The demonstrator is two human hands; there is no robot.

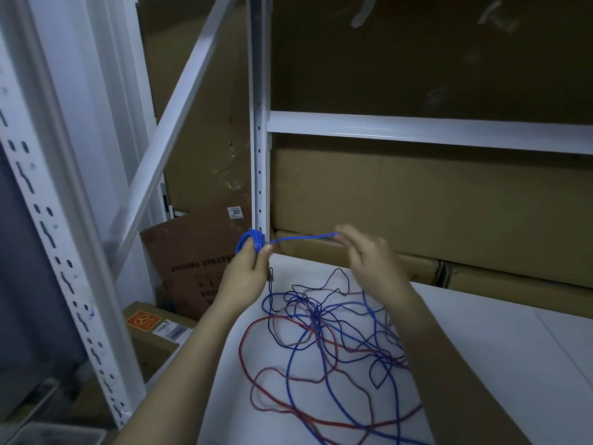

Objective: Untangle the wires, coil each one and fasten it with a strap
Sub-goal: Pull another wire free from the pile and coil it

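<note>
Coiling the blue wire (301,238)
Left hand (248,268) is gripping the coil (251,243), right hand (362,255) pinching the wire; the tangle (321,329) may be snagging it.

Single head-worn camera looks forward and down, close above the white shelf (481,364).

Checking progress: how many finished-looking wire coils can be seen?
1: a blue coil, held by the left hand above the table. The tangle remains uncoiled; others may lie out of view.
</note>
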